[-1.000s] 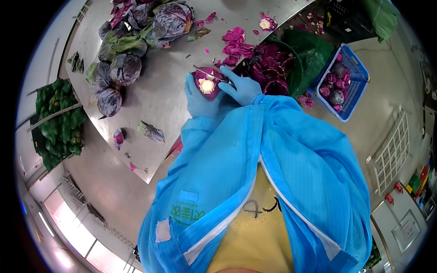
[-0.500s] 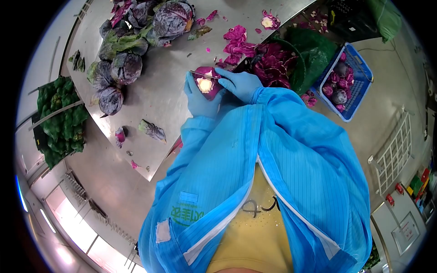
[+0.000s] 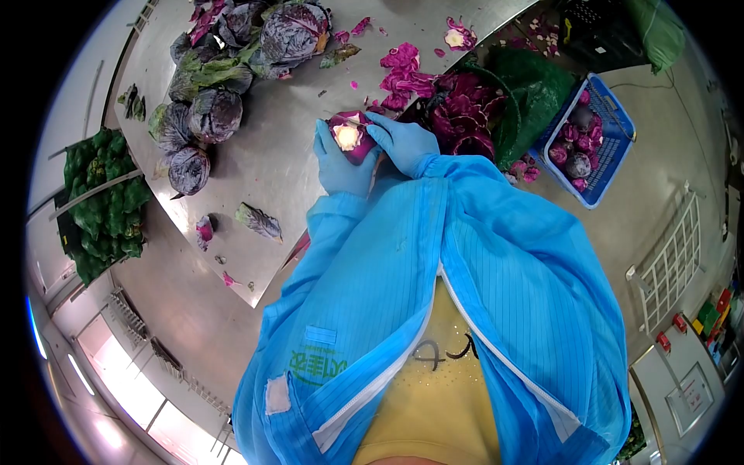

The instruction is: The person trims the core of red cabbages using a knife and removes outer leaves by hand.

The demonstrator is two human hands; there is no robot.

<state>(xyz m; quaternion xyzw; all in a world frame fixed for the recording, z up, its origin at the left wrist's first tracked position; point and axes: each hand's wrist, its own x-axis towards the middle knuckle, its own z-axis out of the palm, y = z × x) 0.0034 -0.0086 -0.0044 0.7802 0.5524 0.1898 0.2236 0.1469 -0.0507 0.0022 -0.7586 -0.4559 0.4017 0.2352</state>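
Note:
Near the table's edge my left hand (image 3: 341, 167), in a blue glove, is wrapped round a purple cabbage (image 3: 361, 147) whose pale cut stem (image 3: 346, 137) faces up. My right hand (image 3: 404, 144), also gloved, is closed at the cabbage's right side. It holds a knife (image 3: 353, 122), whose thin blade lies across the top of the cabbage; the handle is hidden in the fingers. Loose purple leaves (image 3: 404, 74) lie just beyond the hands on the metal table (image 3: 287, 147).
Several untrimmed cabbages (image 3: 215, 116) sit at the table's left. Right of my hands, purple leaves (image 3: 465, 116) fill a green bag (image 3: 535, 89). A blue basket (image 3: 608, 159) with cabbages stands on the floor. Green net sacks (image 3: 105, 205) are at far left; a white rack (image 3: 670, 260) is at right.
The knife blade has shifted over the top of the cabbage, and my right hand has moved slightly with it. My left hand keeps its hold, with the cabbage slightly turned.

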